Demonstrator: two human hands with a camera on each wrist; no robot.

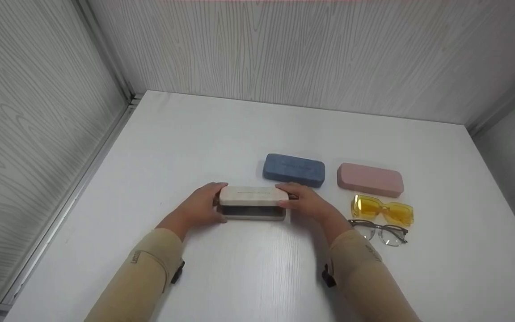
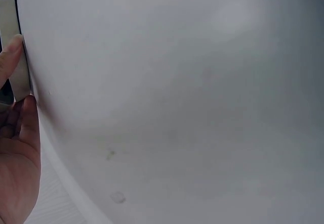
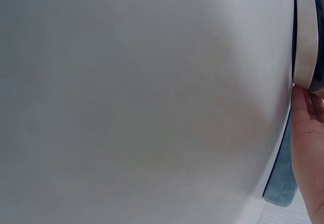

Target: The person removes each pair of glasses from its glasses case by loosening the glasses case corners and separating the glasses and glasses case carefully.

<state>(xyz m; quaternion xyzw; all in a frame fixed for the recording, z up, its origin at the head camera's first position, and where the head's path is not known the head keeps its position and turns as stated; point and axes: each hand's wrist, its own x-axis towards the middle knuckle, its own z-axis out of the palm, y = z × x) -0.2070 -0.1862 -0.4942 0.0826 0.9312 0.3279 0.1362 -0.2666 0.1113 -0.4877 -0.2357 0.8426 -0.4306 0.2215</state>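
Note:
In the head view a cream glasses case (image 1: 254, 196) lies at mid-table, its lid partly raised and its dark inside showing along the front. My left hand (image 1: 198, 206) grips the left end, thumb low at the front edge and fingers at the back. At the opposite end, my right hand (image 1: 310, 204) holds the lid's corner between thumb and fingers. The left wrist view catches my thumb against the cream rim (image 2: 21, 77). In the right wrist view my fingertips meet the end of the case (image 3: 306, 42).
Just behind my right hand lies a closed blue glasses case (image 1: 294, 169). Further right is a closed pink case (image 1: 370, 179). In front of it lie yellow sunglasses (image 1: 367, 206) and dark-framed clear glasses (image 1: 377, 226), beside my right forearm. Wood-grain panels (image 1: 284, 53) border the white table.

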